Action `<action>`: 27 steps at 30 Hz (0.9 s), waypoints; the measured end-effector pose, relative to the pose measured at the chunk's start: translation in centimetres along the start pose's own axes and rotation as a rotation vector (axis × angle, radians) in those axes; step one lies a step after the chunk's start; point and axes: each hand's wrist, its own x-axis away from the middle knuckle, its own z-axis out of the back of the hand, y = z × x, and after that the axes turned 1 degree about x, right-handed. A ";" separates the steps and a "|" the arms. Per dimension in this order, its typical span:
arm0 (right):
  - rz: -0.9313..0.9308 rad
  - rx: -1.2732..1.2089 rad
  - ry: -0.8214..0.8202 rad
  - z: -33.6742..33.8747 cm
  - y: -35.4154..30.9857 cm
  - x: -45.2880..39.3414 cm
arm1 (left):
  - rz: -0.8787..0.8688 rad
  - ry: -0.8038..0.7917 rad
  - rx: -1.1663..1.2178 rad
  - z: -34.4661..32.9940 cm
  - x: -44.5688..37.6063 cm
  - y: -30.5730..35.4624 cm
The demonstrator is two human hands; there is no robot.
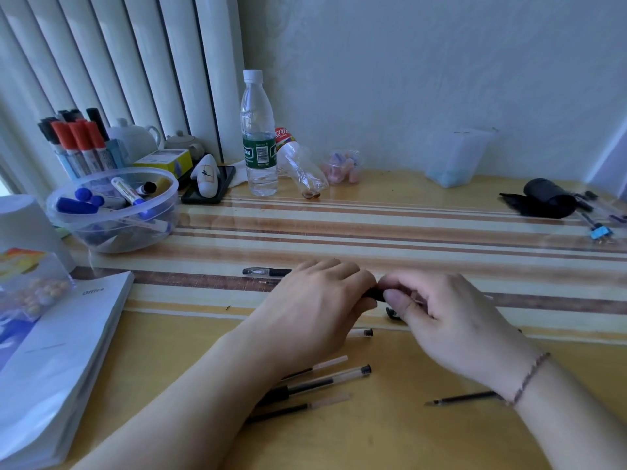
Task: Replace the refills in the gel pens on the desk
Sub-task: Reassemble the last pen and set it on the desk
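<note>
Gel pen (375, 294) in play, held low over the bench (407, 212) right at centre, and both hands are on it. The left hand (315, 310) curls round one end, the right hand (441, 313) pinches the black grip section from three o'clock, thumb forward. That opposed hold looks like a twist: my read is the barrel is being unscrewed or screwed shut, each hand taking one half so the thread can turn. Most of the pen is buried under the fingers, so which way it goes I cannot tell.

Spread at six o'clock below the left wrist lie spare refills (325, 364) and a clear pen body (332, 378), fanned out side by side, probably so the next one can be picked without hunting. A lone refill (464, 398) lies at five o'clock, partly under the right wrist, set apart, perhaps the spent one. Another capped pen (268, 272) waits at eleven o'clock, just beyond the left knuckles. A small black piece (393, 313) rests just under the right thumb, possibly a cap.
</note>
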 end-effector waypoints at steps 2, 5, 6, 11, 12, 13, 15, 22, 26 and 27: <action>0.023 0.000 -0.022 -0.1 0.1 0.1 | 0.012 -0.013 0.091 -0.1 0.1 -0.1; 0.031 0.031 -0.039 -0.2 0.1 0.2 | 0.030 -0.033 0.179 -0.2 0.3 -0.2; 0.035 0.032 -0.042 -0.2 0.1 0.2 | 0.028 -0.038 0.203 -0.1 0.3 -0.2; 0.060 -0.001 -0.056 0.0 0.1 0.2 | 0.036 -0.037 0.255 0.3 0.2 -0.2; 0.061 -0.004 -0.061 0.0 0.1 0.2 | 0.040 -0.039 0.256 0.3 0.3 -0.3; 0.062 -0.004 -0.065 0.1 0.2 0.2 | 0.049 -0.038 0.257 0.3 0.3 -0.3; 0.065 0.003 -0.061 0.3 0.3 0.2 | 0.089 -0.027 0.264 0.4 0.3 -0.6; 0.023 -0.023 -0.018 0.7 1.0 0.1 | 0.144 0.052 0.250 0.6 0.5 -1.1; 0.005 -0.072 -0.033 0.8 1.1 0.1 | 0.135 0.104 0.335 0.8 0.3 -1.0; 0.023 -0.049 -0.004 0.8 0.9 0.0 | 0.145 0.103 0.375 0.7 0.3 -0.8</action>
